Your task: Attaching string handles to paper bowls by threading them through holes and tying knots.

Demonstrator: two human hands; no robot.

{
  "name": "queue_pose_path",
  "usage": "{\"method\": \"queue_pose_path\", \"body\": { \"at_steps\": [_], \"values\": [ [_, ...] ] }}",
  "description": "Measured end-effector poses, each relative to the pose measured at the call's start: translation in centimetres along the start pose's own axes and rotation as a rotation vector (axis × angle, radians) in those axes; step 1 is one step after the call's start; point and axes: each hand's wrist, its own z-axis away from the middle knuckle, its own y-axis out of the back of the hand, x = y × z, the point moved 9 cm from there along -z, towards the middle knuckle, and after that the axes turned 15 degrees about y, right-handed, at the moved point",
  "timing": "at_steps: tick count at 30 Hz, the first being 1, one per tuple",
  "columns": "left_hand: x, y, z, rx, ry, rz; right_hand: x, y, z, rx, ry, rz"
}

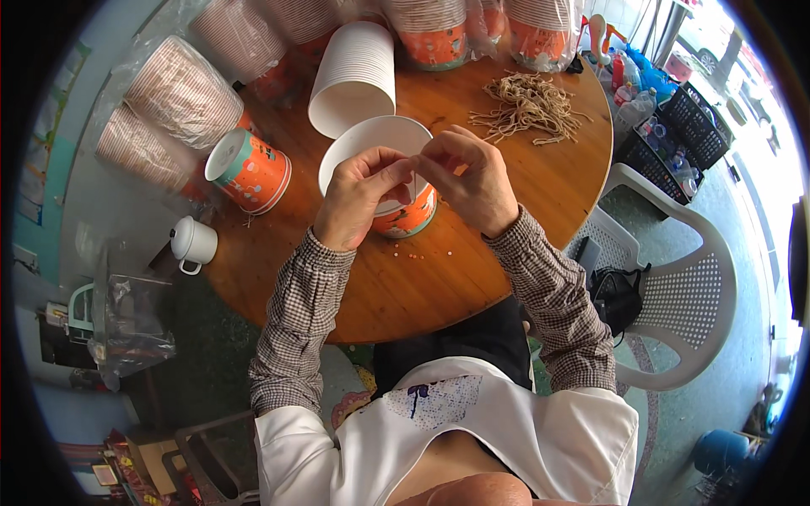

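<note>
My left hand [361, 192] and my right hand [474, 179] meet above an orange paper bucket [407, 223] with a white inside, standing upright with its mouth open. Thumbs and forefingers of both hands are pinched together, fingertips touching. Whatever lies between them is too small to make out, though a thin pale line seems to show there. Part of the bucket's rim is hidden behind my hands. In front of it, a few small pale discs [411, 255] are scattered on the wooden table [371, 295].
A nested stack of white buckets [351, 80] lies behind. One orange-and-green bucket [257, 179] sits at left, near a white enamel mug [194, 241]. Loose beige cords [533, 105] are heaped at far right. Plastic-wrapped bucket stacks [181, 88] line the back. A white chair [675, 308] stands right.
</note>
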Motion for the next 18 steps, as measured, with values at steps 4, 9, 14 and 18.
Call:
{"method": "queue_pose_path", "body": {
  "at_steps": [4,9,14,18],
  "values": [
    [0.9,-0.1,0.6,-0.027,-0.053,-0.055,-0.4,1.1,-0.5,0.052,0.031,0.005],
    [0.1,0.3,0.1,0.003,0.024,-0.344,0.1,2.0,0.0,0.025,0.016,0.087],
    [0.2,0.2,-0.1,-0.014,-0.096,-0.440,0.4,1.8,1.3,-0.075,0.008,0.290],
    [-0.1,1.3,-0.4,0.036,-0.017,-0.561,0.3,2.7,1.3,-0.050,0.041,0.313]
  ]
}}
